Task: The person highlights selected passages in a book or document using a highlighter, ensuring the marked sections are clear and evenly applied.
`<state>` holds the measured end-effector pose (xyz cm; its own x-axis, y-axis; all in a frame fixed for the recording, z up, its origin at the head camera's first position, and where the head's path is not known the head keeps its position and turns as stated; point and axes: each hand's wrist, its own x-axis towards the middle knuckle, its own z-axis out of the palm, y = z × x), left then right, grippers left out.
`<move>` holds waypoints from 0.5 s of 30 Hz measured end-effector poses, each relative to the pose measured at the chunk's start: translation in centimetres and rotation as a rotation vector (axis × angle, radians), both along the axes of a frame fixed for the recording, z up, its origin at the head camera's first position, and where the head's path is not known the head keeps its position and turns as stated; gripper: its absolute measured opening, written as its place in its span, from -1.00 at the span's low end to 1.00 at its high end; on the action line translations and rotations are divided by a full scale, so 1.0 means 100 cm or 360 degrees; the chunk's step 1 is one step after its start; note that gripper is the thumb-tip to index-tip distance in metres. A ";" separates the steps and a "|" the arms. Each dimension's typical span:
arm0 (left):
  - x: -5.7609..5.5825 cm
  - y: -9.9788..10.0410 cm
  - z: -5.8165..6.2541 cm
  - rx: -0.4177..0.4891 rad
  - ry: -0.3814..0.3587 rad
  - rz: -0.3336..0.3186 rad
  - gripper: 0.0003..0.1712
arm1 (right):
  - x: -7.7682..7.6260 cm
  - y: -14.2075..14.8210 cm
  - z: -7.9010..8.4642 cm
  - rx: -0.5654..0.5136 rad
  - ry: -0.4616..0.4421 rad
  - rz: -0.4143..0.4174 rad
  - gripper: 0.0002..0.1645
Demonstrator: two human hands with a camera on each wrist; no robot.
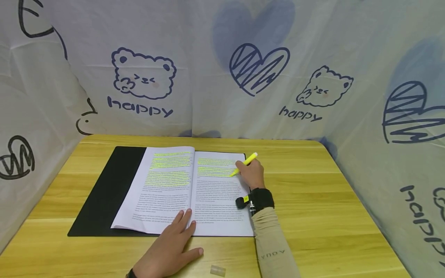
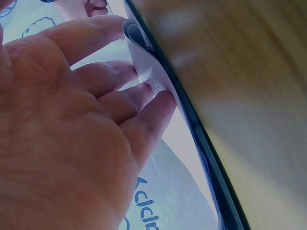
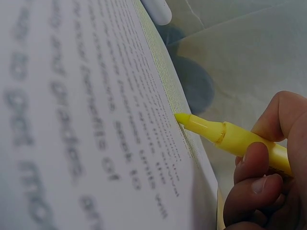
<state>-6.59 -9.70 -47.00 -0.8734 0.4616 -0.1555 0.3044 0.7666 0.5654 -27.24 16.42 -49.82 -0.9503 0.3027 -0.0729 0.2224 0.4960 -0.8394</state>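
Observation:
A yellow highlighter (image 1: 247,161) is held in my right hand (image 1: 253,174), thumb and fingers curled round its barrel. Its tip (image 3: 181,118) meets the right page (image 1: 219,197), at the end of a yellow-marked line as far as I can tell. Printed text fills both pages; upper lines on the left page (image 1: 163,197) carry yellow marking too. My left hand (image 1: 170,247) rests its fairly straight fingers on the lower edge of the pages near the centre fold, thumb spread over the table. In the left wrist view, fingertips of the left hand (image 2: 72,110) touch the paper edge.
The pages lie on a black folder (image 1: 104,197) on a wood-grain table (image 1: 313,200). A small translucent cylinder (image 1: 218,270) lies near the front edge, right of my left thumb. Printed cloth (image 1: 201,69) hangs behind and at both sides.

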 end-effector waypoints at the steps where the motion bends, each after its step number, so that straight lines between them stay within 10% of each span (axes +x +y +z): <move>1: 0.000 0.000 0.000 0.0000 0.0001 0.0000 -0.04 | 0.000 0.000 0.000 -0.0004 0.0001 -0.0001 -0.56; 15: 0.000 0.000 -0.001 0.0001 0.0047 -0.0001 -0.05 | -0.002 0.004 -0.002 -0.0002 -0.0023 -0.0011 -0.56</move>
<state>-6.62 -9.74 -47.14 -0.8774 0.4620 -0.1295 0.3213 0.7662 0.5565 -27.46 16.81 -49.99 -0.9469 0.3094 -0.0871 0.2382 0.4934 -0.8366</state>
